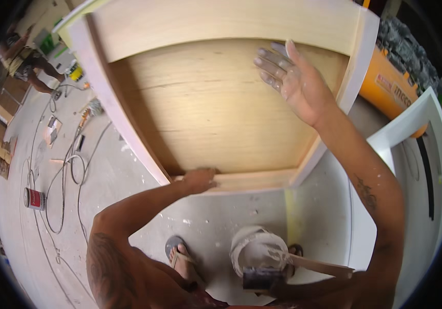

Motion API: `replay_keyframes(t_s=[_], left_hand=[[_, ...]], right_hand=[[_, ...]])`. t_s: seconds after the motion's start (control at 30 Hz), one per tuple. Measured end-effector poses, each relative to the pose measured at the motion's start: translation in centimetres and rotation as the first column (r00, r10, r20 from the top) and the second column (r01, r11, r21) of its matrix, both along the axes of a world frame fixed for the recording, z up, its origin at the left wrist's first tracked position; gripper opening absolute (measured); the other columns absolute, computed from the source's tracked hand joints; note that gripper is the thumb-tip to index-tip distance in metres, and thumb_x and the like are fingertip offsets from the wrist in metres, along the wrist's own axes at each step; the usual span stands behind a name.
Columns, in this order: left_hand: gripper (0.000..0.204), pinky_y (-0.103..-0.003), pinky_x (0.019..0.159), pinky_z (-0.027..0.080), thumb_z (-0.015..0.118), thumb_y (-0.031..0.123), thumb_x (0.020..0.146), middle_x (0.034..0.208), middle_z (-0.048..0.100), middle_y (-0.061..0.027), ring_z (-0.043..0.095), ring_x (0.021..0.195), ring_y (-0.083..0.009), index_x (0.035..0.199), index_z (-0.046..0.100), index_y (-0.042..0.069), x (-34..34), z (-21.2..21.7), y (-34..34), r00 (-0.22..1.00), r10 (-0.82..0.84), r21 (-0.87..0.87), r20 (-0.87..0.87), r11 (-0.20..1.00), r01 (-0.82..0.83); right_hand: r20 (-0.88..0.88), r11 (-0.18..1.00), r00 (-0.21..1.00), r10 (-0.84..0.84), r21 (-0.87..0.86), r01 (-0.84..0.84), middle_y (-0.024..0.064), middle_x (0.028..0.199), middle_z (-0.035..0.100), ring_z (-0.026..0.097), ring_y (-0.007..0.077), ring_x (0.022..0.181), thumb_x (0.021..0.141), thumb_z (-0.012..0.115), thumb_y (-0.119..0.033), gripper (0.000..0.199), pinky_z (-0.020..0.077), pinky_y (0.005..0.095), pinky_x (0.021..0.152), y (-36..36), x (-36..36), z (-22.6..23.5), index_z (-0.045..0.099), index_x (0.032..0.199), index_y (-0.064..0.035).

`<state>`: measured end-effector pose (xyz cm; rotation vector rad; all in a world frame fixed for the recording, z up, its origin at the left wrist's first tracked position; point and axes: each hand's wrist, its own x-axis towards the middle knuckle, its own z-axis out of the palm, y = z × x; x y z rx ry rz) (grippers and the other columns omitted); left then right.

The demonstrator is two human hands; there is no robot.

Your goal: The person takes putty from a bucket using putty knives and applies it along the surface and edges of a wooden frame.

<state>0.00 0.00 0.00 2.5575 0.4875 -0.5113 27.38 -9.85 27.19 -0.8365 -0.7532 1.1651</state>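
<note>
A large pale wooden cabinet frame (236, 180) with a recessed plywood panel (216, 113) fills the middle. My left hand (199, 180) grips its near rail, with the fingers curled over the inner edge and partly hidden. Above the panel's right part, my right hand (301, 85) is raised, fingers stretched out and spread. It holds nothing, and its fingers and palm are smeared with whitish dust or paint.
By my feet stands a smeared white bucket (236, 247) with a wooden stick (319, 265) across it. A can (34, 199) and cables (64, 177) lie left. At right are an orange tank (385, 85) and a white panel (427, 118). Another person (28, 59) is far left.
</note>
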Motion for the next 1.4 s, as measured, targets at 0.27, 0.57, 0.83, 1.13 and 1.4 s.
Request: replay_keyframes(t_s=[0.27, 0.57, 0.83, 1.13, 1.4], left_hand=[[0.049, -0.05, 0.093, 0.046, 0.055, 0.037, 0.096, 0.118, 0.063, -0.0195, 0.058, 0.113, -0.0377, 0.136, 0.049, 0.009, -0.7, -0.3, -0.3, 0.99, -0.14, 0.008, 0.022, 0.99, 0.14], [0.042, -0.049, 0.093, 0.047, 0.062, 0.038, 0.092, 0.112, 0.064, -0.0194, 0.059, 0.111, -0.0379, 0.119, 0.059, 0.005, -1.1, -1.7, -1.5, 0.976, -0.206, 0.04, 0.067, 0.978, 0.204], [0.044, -0.05, 0.095, 0.046, 0.063, 0.039, 0.091, 0.116, 0.063, -0.0184, 0.057, 0.115, -0.0378, 0.12, 0.061, 0.006, -2.4, -0.8, -2.7, 0.974, -0.221, 0.005, 0.045, 0.975, 0.221], [0.049, -0.048, 0.098, 0.045, 0.062, 0.04, 0.091, 0.123, 0.062, -0.0172, 0.056, 0.118, -0.0359, 0.129, 0.056, 0.008, -2.1, -1.2, -3.3, 0.976, -0.219, 0.009, 0.001, 0.976, 0.219], [0.05, -0.048, 0.097, 0.046, 0.063, 0.042, 0.09, 0.12, 0.063, -0.0175, 0.058, 0.116, -0.0365, 0.126, 0.057, 0.007, -2.2, 0.1, -3.2, 0.965, -0.261, 0.002, 0.02, 0.965, 0.261]], right_hand=[[-0.001, 0.949, 0.972, -0.235, 0.215, 0.23, 0.014, 0.127, 0.053, 0.053, 0.0306, 0.122, 0.095, 0.066, -0.029, 0.046, 0.0437, 0.0385, 0.1, 1.0, -1.8, 1.3, 0.045, 0.126, -0.0028], [-0.042, 0.93, 0.945, -0.325, 0.166, 0.327, 0.0108, 0.121, 0.053, 0.055, 0.0307, 0.117, 0.094, 0.068, -0.027, 0.044, 0.0459, 0.0376, 0.099, 0.4, -2.5, 1.6, 0.047, 0.123, -0.0019], [-0.006, 0.941, 0.955, -0.296, 0.168, 0.293, 0.0122, 0.125, 0.054, 0.055, 0.0308, 0.118, 0.096, 0.065, -0.028, 0.044, 0.0456, 0.0373, 0.1, -0.5, -2.9, 1.2, 0.046, 0.124, -0.0007], [0.017, 0.946, 0.962, -0.272, 0.188, 0.264, 0.0134, 0.126, 0.054, 0.056, 0.0308, 0.117, 0.097, 0.064, -0.028, 0.045, 0.0456, 0.0386, 0.1, 0.3, -2.7, 1.0, 0.044, 0.126, 0.0005], [-0.032, 0.929, 0.949, -0.315, 0.197, 0.314, 0.0142, 0.121, 0.055, 0.056, 0.0309, 0.115, 0.094, 0.067, -0.027, 0.04, 0.0458, 0.04, 0.1, 0.6, -2.5, 0.3, 0.048, 0.118, -0.0009]])
